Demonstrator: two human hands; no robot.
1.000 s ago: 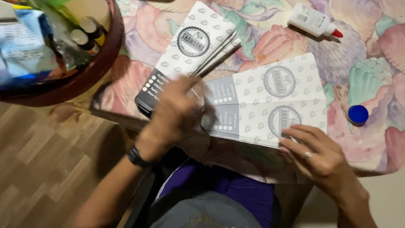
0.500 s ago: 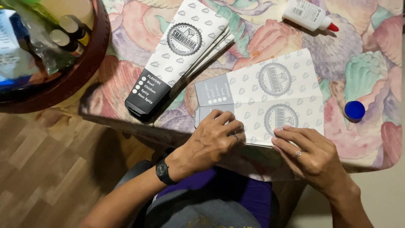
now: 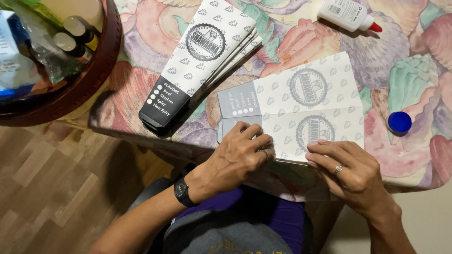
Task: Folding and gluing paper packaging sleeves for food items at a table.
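My left hand (image 3: 240, 153) and right hand (image 3: 348, 171) press, fingers flat, on the near edge of the unfolded paper sleeve (image 3: 301, 106), which lies flat on the desk (image 3: 414, 89), long axis left-right, grey end leftward. Its near flap seems hidden beneath my fingers.

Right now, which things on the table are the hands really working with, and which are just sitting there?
In use:
- left hand and right hand, both pressing the near edge of the flat printed paper sleeve

Just lying about:
- stack of folded printed sleeves
- white glue bottle with red tip
- blue cap
- round brown tray holding small bottles
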